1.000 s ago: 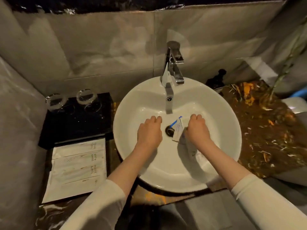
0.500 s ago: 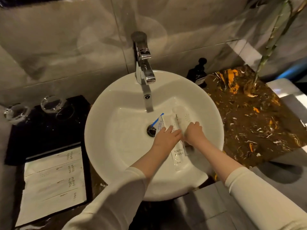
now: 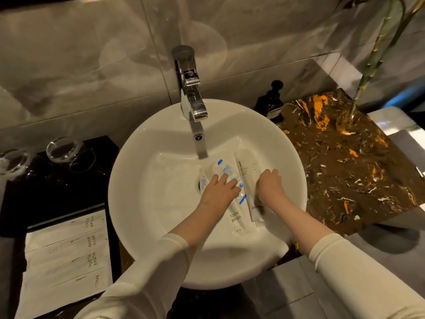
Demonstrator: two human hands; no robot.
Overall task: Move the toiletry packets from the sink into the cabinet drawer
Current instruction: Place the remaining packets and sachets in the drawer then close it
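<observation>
A round white sink (image 3: 142,203) holds several white toiletry packets fanned over its drain. One packet reads TOOTH BRUSH (image 3: 235,218), another carries blue marks (image 3: 226,169), and a long plain one (image 3: 247,171) lies to the right. My left hand (image 3: 217,193) rests flat on the blue-marked packets, fingers spread. My right hand (image 3: 269,186) is curled over the long plain packet, pinching it. The cabinet drawer is out of view.
A chrome tap (image 3: 192,95) overhangs the basin. Left of it, a black tray (image 3: 57,187) bears two glasses (image 3: 62,149) and more white packets (image 3: 66,261). A dark soap bottle (image 3: 271,102) and a plant stem (image 3: 372,63) stand on the brown marble counter (image 3: 345,169) at right.
The view has shifted, so the sink sits further right. My left hand slid right onto the packets, which are now fanned out. My right hand stays curled on the long packet.
</observation>
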